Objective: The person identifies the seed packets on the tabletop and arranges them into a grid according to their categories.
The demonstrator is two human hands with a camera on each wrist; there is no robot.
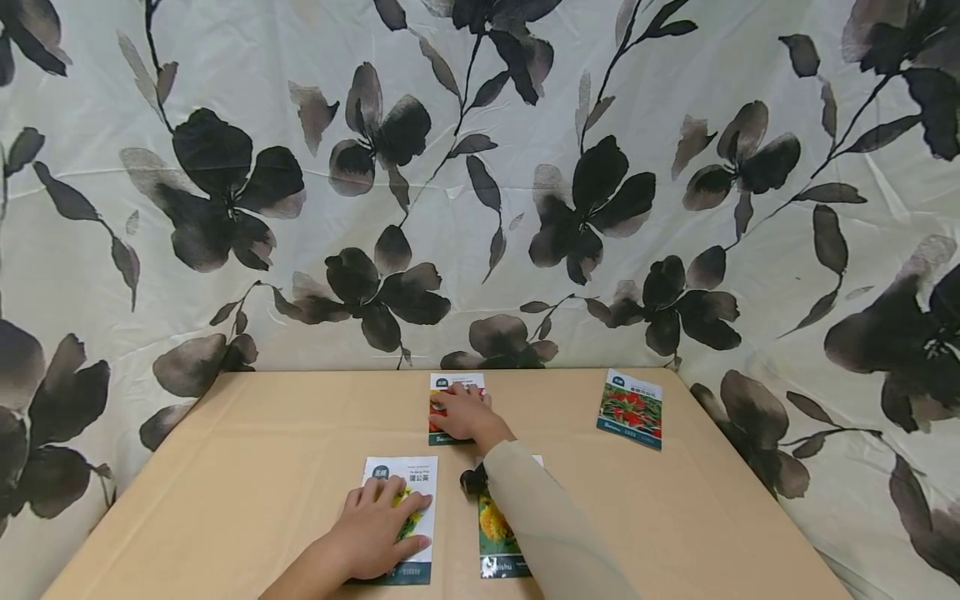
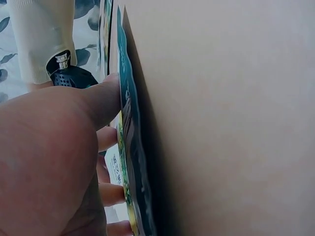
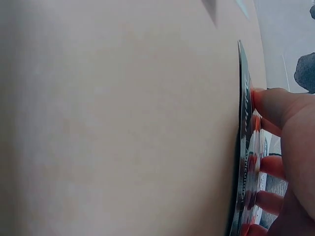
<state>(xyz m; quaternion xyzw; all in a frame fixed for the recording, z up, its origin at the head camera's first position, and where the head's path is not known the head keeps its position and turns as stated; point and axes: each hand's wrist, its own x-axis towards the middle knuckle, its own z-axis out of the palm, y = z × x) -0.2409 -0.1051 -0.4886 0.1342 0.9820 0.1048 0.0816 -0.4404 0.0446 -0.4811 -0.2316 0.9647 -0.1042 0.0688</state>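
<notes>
My left hand (image 1: 378, 529) lies spread on the dandelion packet (image 1: 413, 520), my right hand (image 1: 467, 416) on the red-pictured packet (image 1: 441, 436); both seem light, bendable, best pinched by edges.

Cream right sleeve (image 1: 558, 533), black wrist device (image 2: 76, 77) with small holes, silvery metal fitting (image 2: 62, 60)

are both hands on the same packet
No, the left hand rests on the near yellow-pictured packet and the right hand on the far red-pictured packet.
</notes>
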